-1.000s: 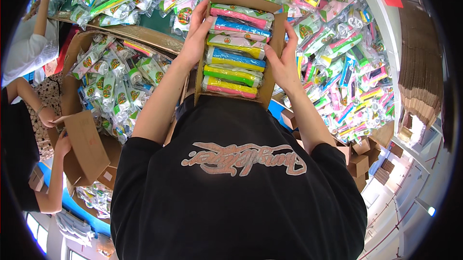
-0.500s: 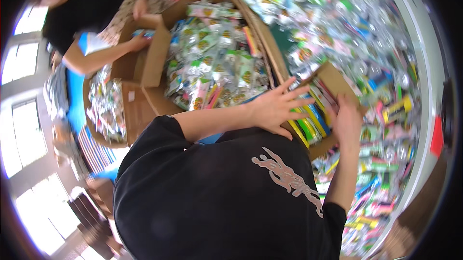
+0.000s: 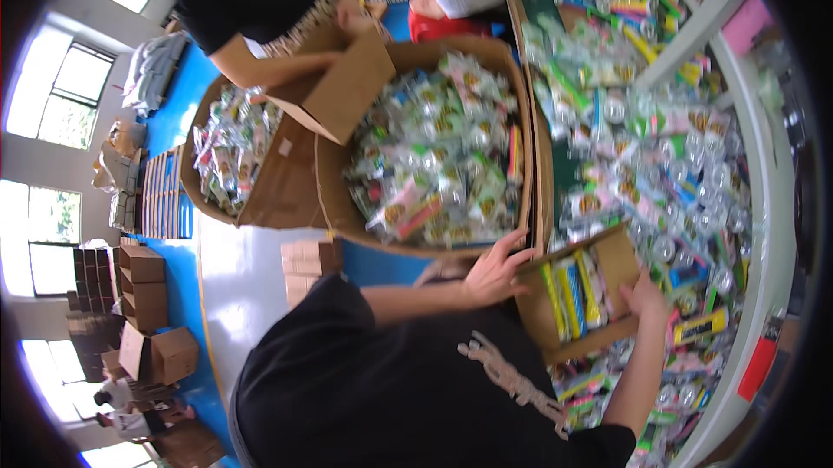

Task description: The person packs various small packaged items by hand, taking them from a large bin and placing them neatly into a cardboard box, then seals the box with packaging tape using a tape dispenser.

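A small open cardboard box (image 3: 620,260) sits tilted in front of me over the heap of packets. Several slim, brightly coloured packs (image 3: 573,296), yellow, blue and pinkish white, lie side by side in it. My right hand (image 3: 646,299) grips the box's right wall, fingers partly hidden behind the edge. At the box's upper left corner is my left hand (image 3: 499,275), its fingers stretched out along the rim and not wrapped round anything. Clear-wrapped packets (image 3: 625,177) with green, pink and yellow parts surround the box.
A large cardboard bin (image 3: 334,223) full of wrapped packets stands left of the box, with another filled bin (image 3: 260,210) beyond it. A co-worker's arm (image 3: 260,69) reaches into a carton (image 3: 360,86) there. A pale metal rim (image 3: 753,294) bounds the heap on the right.
My view has swung, so the bins appear lower. My left hand has gone from above the packs, fingers spread, to the box's left rim. The right hand stays on the box.
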